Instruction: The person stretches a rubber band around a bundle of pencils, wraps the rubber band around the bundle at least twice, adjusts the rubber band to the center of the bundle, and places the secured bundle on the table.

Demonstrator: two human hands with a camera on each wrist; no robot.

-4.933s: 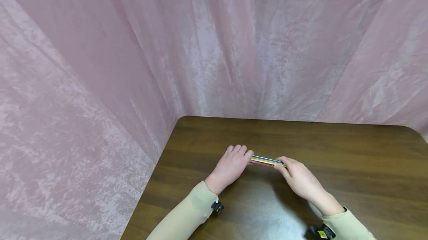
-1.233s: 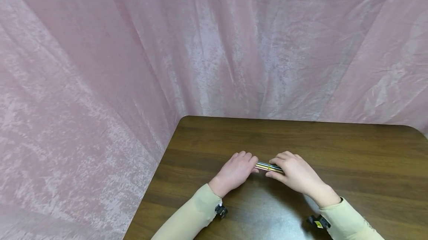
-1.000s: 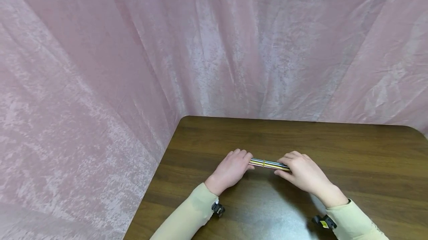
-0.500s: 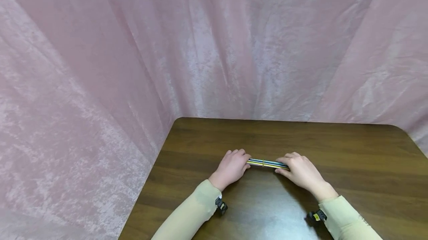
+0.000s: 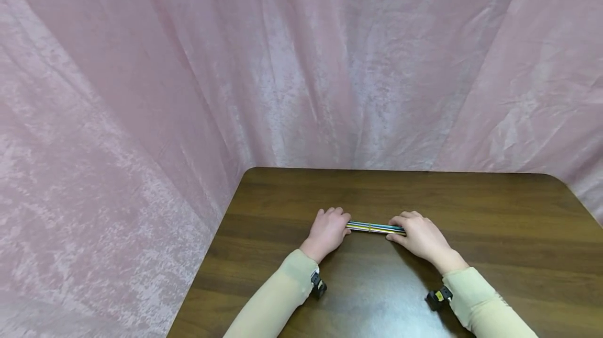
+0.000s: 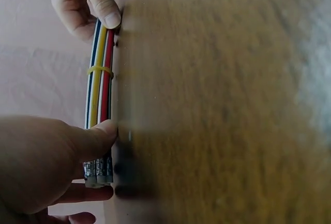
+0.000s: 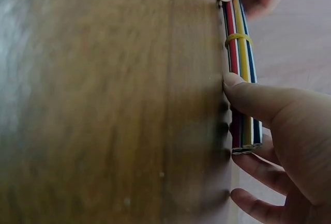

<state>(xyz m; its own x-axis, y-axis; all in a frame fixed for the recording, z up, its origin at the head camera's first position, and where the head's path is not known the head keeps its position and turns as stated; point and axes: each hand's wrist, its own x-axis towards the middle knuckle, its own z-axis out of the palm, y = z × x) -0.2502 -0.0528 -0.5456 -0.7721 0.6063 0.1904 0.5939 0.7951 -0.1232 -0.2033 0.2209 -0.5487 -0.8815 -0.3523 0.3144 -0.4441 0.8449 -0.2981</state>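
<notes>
A bundle of striped pencils [image 5: 360, 226], white with blue, yellow and red, lies crosswise between my two hands. Round its middle sits a yellow rubber band [image 6: 100, 71]. My left hand [image 5: 327, 231] grips the left end, where the left wrist view shows metal ferrules and eraser tips [image 6: 98, 175]. At the other end, my right hand [image 5: 424, 236] pinches the bundle between thumb and fingers. Flat pencil ends [image 7: 247, 147] stick out past the right thumb [image 7: 253, 97]. Part of each end is hidden by the fingers in the head view.
Under the hands is a brown wood-grain table [image 5: 292, 186] with rounded far corners. Pink velvety curtains [image 5: 301, 66] hang behind it and along the left side. A small black camera sits at each sleeve cuff [image 5: 301, 265].
The rubber band has shifted from near my right hand to the bundle's middle. My hands came closer together, then moved apart to the ends. The head view has turned slightly right.
</notes>
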